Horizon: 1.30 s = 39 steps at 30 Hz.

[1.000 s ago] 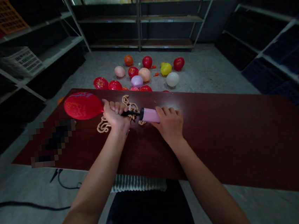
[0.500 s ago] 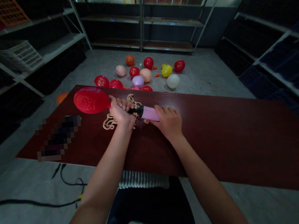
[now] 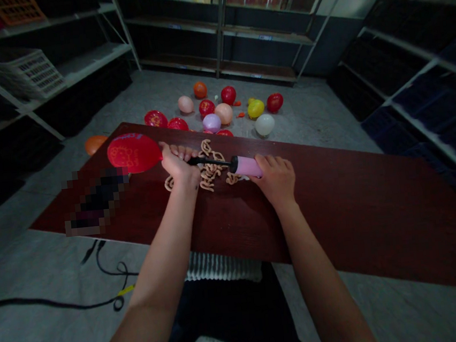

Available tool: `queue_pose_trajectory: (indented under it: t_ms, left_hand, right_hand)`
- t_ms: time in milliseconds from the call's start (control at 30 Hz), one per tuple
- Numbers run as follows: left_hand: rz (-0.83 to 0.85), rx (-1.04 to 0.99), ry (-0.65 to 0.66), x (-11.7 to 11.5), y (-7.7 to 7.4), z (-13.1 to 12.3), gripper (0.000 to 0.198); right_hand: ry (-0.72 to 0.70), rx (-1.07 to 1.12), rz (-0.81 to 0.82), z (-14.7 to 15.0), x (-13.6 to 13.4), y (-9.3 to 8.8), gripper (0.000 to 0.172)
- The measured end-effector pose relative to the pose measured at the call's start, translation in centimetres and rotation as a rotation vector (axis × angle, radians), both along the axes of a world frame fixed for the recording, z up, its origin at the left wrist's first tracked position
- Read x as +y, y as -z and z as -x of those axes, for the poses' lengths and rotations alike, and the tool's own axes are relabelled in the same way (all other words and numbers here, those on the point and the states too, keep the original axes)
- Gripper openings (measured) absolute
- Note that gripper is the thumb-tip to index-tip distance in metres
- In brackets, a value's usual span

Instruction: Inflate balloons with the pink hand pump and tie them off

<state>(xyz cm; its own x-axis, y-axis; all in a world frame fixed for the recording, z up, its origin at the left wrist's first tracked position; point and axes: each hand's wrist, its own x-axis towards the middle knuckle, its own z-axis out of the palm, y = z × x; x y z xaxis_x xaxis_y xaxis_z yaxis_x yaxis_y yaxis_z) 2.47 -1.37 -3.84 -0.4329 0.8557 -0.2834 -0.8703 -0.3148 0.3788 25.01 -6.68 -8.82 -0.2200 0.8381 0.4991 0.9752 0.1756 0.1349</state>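
My left hand [image 3: 179, 162] is closed around the black nozzle end of a balloon pump, with the neck of a partly inflated red balloon [image 3: 134, 153] beside its thumb. The balloon carries printed patterns and points left over the table. My right hand [image 3: 276, 178] is wrapped around the pump's pink barrel [image 3: 247, 166]. A length of the black rod [image 3: 216, 162] shows between the two hands. Beneath the pump, several uninflated beige balloons [image 3: 208, 179] lie in a curly heap on the dark red table [image 3: 336, 209].
Several inflated balloons, among them a white one [image 3: 264, 125] and a yellow one [image 3: 255, 108], lie on the floor past the table. A blurred-out dark object [image 3: 97, 201] rests at the table's left. Shelves [image 3: 263, 33] line the walls. Black cables [image 3: 43, 302] run along the floor at left.
My right hand has drawn the pink barrel to the right, away from my left hand, so more black rod shows. My left hand and the red balloon have shifted slightly left.
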Motion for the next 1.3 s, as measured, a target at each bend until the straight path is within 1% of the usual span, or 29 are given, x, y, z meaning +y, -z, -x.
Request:
queue_pose_trajectory:
  t_ms: [100,300,467,700,867,967,1133,1200,1300]
  left_hand:
    - [-0.016,-0.004,-0.011,0.0,-0.1,1.1,0.055]
    - [-0.048,0.016,0.004,-0.3,-0.6,2.4,0.054]
    - [-0.050,0.009,0.006,-0.8,-0.8,2.2,0.054]
    - [-0.025,-0.017,-0.043,-0.3,-0.1,1.8,0.053]
    - [-0.016,0.034,-0.031,0.0,0.6,0.3,0.053]
    - [-0.014,0.100,0.005,-0.4,0.9,-1.6,0.055]
    - [-0.013,0.162,0.068,-1.0,0.9,-4.7,0.060]
    - [-0.012,0.183,0.081,-1.0,0.9,-5.1,0.061]
    - [0.008,0.199,0.081,-0.6,1.0,-4.8,0.062]
  right_hand:
    - [0.012,0.009,-0.014,-1.1,0.1,-0.1,0.041]
    - [0.067,0.031,-0.036,-2.9,0.0,-0.5,0.043]
    - [0.061,0.102,0.004,-2.4,-0.5,-0.6,0.039]
    - [0.078,0.125,0.050,-1.7,-0.9,-1.0,0.034]
    - [0.037,0.124,0.076,-0.7,-1.1,-1.1,0.032]
    - [0.014,0.120,0.108,0.6,-1.4,-1.1,0.032]
    - [-0.020,0.138,0.146,2.4,-1.4,-0.6,0.039]
    - [-0.030,0.140,0.152,2.6,-1.2,-0.4,0.038]
    - [-0.028,0.139,0.139,2.6,-0.8,-0.2,0.037]
